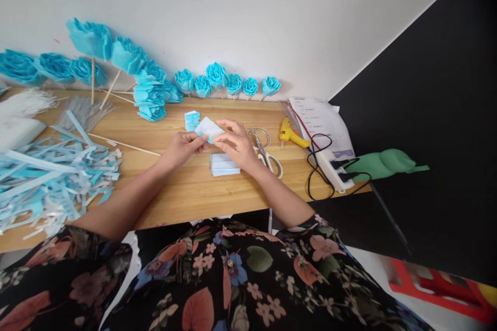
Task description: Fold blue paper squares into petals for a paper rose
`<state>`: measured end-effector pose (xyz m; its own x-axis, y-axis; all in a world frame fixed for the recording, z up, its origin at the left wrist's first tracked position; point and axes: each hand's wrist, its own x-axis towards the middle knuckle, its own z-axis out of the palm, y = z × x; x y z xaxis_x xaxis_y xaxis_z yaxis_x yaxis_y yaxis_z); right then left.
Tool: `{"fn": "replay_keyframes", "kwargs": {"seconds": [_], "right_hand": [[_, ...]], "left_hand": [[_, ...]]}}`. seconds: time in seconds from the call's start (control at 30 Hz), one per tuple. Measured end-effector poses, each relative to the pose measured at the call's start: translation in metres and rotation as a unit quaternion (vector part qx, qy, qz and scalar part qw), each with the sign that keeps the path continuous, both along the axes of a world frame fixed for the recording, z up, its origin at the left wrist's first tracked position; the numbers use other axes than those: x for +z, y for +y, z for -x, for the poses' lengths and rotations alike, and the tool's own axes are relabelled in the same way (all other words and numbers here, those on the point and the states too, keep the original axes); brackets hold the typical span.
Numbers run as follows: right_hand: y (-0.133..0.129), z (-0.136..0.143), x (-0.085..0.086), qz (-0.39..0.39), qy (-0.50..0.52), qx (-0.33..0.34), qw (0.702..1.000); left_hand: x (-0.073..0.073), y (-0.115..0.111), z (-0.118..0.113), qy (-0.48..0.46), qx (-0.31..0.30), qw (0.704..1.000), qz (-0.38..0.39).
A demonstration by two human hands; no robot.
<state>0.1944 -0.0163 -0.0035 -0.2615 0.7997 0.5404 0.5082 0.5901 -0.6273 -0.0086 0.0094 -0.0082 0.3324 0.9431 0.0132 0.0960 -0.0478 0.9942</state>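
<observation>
Pinched in my left hand (190, 145) is a small pale piece of paper or cloth (210, 127), white on top with bright blue along its lower edge. My right hand (237, 146) grips the lower right edge of the same piece, its upper fingers curved above it. Just behind lies a little stack of blue and white pieces (191, 121). Nearer to me, partly below my right hand, sits a stack of pale blue-white rectangles (224, 164). Scissors with white handles (262, 151) lie to the right of that hand.
Blue handmade flowers (149, 94) on sticks line the wall. Cut strips (58, 181) heap at the left beside a thin stick (124, 145). Rightward are a yellow glue gun (292, 135), printed sheets (320, 121), a power strip (337, 170) with black cords, and a green object (382, 163).
</observation>
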Motion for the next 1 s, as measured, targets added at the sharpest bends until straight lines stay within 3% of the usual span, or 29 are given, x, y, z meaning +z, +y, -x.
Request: {"fn": "replay_keyframes", "kwargs": {"seconds": [0.3,0.5,0.73,0.87,1.0], "right_hand": [[-0.0013,0.0007,0.0009,0.142,0.130,-0.011,0.981],[-0.0010,0.0033,-0.0012,0.188,0.187,-0.010,0.964],[0.0003,0.0052,-0.0060,0.268,0.211,0.067,0.938],[-0.0003,0.0068,-0.0065,0.280,0.253,0.060,0.924],[0.0002,0.0073,-0.0074,0.280,0.258,0.050,0.923]], "left_hand": [[-0.0016,-0.0028,-0.0007,0.068,-0.011,0.997,-0.037],[-0.0042,-0.0025,-0.0008,0.080,-0.011,0.996,-0.031],[0.0012,-0.0018,-0.0017,0.021,0.001,0.998,-0.051],[0.0047,-0.0037,-0.0024,-0.009,-0.029,0.999,-0.037],[-0.0015,-0.0033,-0.0023,-0.005,-0.024,0.999,-0.020]]}}
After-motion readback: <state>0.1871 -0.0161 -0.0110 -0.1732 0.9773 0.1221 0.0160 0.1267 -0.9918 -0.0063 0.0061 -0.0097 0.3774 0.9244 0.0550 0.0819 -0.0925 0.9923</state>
